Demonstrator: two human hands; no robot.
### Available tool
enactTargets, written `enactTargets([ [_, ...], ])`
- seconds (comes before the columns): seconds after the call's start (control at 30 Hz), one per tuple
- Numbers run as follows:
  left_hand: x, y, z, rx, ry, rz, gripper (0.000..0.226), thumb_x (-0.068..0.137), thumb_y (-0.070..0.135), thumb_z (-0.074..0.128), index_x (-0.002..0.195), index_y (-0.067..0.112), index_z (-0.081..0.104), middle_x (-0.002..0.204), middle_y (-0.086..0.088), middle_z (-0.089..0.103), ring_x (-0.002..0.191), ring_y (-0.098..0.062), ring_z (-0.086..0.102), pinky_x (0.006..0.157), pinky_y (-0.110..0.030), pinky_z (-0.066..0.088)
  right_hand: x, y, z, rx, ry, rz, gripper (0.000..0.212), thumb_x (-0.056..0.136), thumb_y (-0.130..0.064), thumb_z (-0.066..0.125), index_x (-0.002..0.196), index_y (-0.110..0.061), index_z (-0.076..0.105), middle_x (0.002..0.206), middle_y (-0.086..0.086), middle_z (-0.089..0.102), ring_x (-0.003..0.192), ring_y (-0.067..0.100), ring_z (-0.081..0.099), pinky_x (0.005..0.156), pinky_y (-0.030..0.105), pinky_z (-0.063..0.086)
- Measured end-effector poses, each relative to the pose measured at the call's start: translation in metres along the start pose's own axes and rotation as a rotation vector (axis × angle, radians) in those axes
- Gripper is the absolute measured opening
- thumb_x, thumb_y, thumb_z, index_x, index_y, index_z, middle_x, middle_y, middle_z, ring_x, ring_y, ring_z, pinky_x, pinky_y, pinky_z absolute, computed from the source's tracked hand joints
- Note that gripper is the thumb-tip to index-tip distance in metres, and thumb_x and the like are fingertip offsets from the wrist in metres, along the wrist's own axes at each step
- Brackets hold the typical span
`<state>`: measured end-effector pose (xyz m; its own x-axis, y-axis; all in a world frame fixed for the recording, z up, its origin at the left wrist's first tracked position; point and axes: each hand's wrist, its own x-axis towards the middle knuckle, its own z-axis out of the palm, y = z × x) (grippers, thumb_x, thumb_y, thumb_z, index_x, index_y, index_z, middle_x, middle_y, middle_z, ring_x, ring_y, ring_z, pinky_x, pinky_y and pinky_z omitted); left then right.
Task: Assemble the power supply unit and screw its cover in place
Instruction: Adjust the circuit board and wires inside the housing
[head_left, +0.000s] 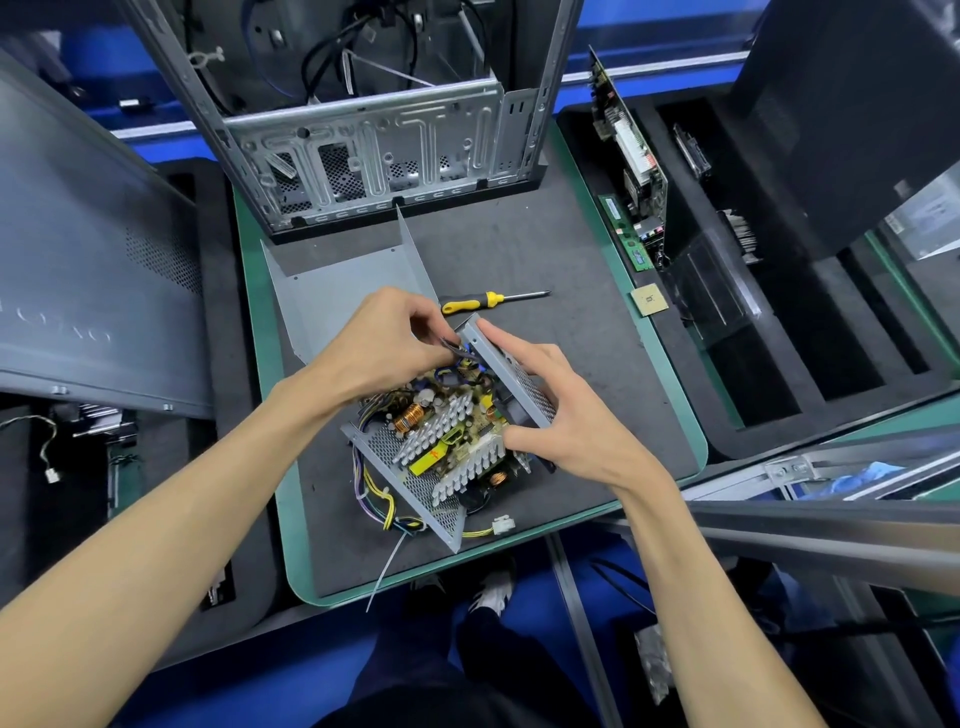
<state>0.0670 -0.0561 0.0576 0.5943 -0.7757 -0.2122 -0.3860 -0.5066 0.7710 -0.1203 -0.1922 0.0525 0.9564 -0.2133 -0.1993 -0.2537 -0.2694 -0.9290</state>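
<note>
PSU still open on the desk (597, 322) — wires being tucked in, cover not yet on.

The power supply unit (447, 431) sits mid-desk w/ its board, heatsinks and coils exposed. The right hand (561, 410) holds its perforated side wall, fingers curled round the edge; the left hand (387, 345) has its grip pinched on what looks like a dark wire at the far corner — exact item too small to tell. The cover (343, 291) lies flat just behind the unit, and the screwdriver (493, 300) is near, beside it. Risks, as a judgement: the yellow/purple wire bundle (384, 499) spills out over the front edge, so closing the cover could trap or nick it; pulling hard on the pinched wire may stress a solder joint; no screws are visible, so fixing the cover could stall.
</note>
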Motion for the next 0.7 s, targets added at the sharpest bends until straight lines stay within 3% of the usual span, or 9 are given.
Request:
enactTargets([
  [0.33,0.0011,0.0016,0.0014,0.039,0.002,0.002,0.031,0.078,0.009,0.081,0.063,0.031,0.066,0.061,0.013,0.066,0.053,0.007,0.058,0.051,-0.007,0.041,0.0002,-0.0001,-0.0003,0.009,-0.006,0.011,0.097,0.081,0.000,0.071,0.154,-0.054,0.036,0.129,0.004,0.043,0.095,0.013,0.052,0.095,0.025,0.045],
  [0.57,0.0058,0.0038,-0.0015,0.075,-0.034,-0.068,0.033,0.078,0.010,0.082,0.057,0.027,0.064,0.046,0.019,0.060,0.044,0.005,0.054,0.043,-0.007,0.037,0.0020,-0.0004,0.0020,-0.012,-0.009,0.000,0.096,0.081,0.002,0.071,0.156,-0.049,0.037,0.126,0.005,0.042,0.100,0.016,0.051,0.091,0.013,0.044],
  [0.7,0.0093,0.0022,-0.0014,0.086,-0.042,-0.102,0.025,0.077,0.015,0.084,0.065,0.026,0.065,0.057,0.014,0.061,0.048,0.003,0.053,0.045,-0.008,0.035,0.0012,-0.0012,0.0017,0.006,-0.017,-0.012,0.096,0.081,0.004,0.072,0.156,-0.046,0.038,0.125,0.007,0.041,0.090,0.015,0.053,0.087,0.014,0.046],
])
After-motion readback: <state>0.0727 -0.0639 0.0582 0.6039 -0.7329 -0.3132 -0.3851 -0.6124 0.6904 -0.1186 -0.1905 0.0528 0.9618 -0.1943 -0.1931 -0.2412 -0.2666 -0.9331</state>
